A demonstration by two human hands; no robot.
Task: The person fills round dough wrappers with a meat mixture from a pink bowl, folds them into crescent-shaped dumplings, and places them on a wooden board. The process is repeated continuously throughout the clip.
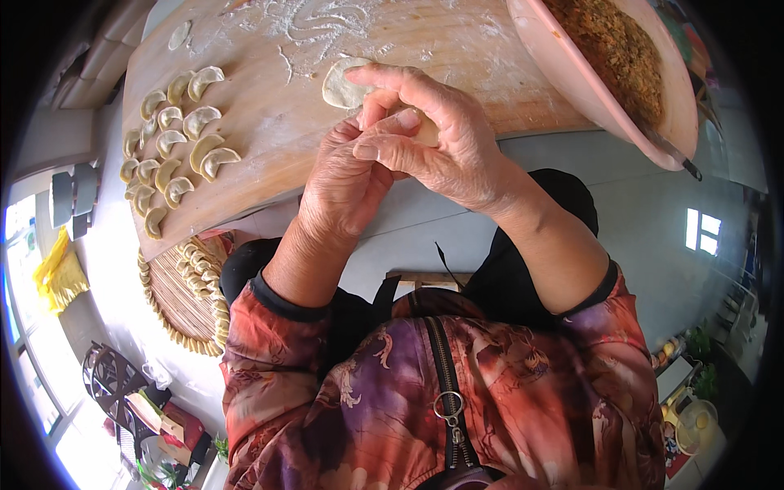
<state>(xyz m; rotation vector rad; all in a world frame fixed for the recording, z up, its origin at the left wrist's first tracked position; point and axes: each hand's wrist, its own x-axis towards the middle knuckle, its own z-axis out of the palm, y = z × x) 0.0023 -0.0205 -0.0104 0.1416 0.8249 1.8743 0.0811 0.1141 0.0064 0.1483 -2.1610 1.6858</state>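
My left hand (348, 180) and my right hand (444, 141) meet above the near edge of a floured wooden board (275, 122). Pale dough of a dumpling (429, 131) shows between the fingers of both; the rest of it is hidden by them. Just beyond my fingertips lies a flat round dough wrapper (343, 86), partly covered by my right index finger. Several folded crescent dumplings (199, 122) rest in loose rows at the board's left end. A second wrapper (179, 35) lies at the far left.
A pink basin (551, 58) of chopped filling (612, 55) stands at the right, with a utensil handle (667, 150) over its rim. Below the board's left corner, a round woven tray (177, 288) carries many dumplings around its edge. Loose flour (324, 24) coats the board's far side.
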